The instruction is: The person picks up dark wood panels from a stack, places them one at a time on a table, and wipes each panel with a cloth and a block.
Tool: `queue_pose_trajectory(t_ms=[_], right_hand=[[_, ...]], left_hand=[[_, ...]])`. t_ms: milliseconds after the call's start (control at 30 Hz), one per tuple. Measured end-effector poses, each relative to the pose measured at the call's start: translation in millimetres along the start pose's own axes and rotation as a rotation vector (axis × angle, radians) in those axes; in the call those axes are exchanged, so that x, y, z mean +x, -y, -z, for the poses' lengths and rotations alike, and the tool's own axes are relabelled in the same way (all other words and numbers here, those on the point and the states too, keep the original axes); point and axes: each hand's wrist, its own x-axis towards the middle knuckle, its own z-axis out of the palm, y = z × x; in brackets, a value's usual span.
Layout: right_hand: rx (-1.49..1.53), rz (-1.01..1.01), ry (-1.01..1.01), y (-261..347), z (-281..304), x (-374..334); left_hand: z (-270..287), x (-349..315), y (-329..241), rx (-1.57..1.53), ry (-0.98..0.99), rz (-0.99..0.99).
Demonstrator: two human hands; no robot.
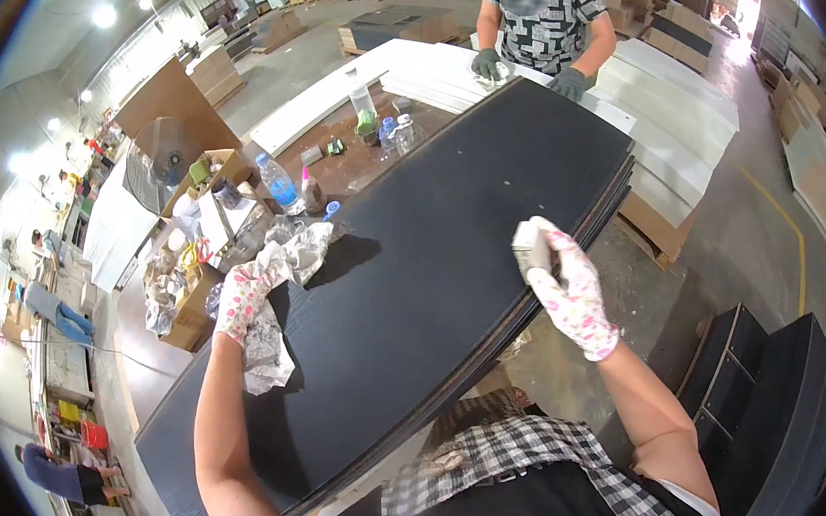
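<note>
A long black panel (426, 220) lies in front of me on top of a stack of similar boards. My left hand (247, 295), in a white glove with pink spots, is closed on a crumpled whitish cloth (270, 359) over the panel's left side. In a matching glove, my right hand (575, 297) grips a small whitish block (530, 247) at the panel's right edge. Its fingers wrap round the block, whose kind I cannot make out.
Left of the panel stand a blue-labelled water bottle (278, 182), a brown bottle with a pink tip (312, 191) and a cluttered cardboard box (194, 310). Across the panel, a person in dark gloves (570, 83) handles a white cloth (493, 75). Black panels (765, 387) stand at right.
</note>
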Motion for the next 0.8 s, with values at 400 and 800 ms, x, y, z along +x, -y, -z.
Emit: queue_pose_trajectory(t_ms=[400,800], right_hand=[[0.468,-0.473,0.243,-57.5,49.7,28.8],[0.622,-0.384,0.140,-106.4,54.5,60.8]], left_hand=[[33.3,-48.7,-146.3,-0.280,-1.079,-0.220],[-178.5,-64.4,-167.9,0.591,-0.057,-0.369]])
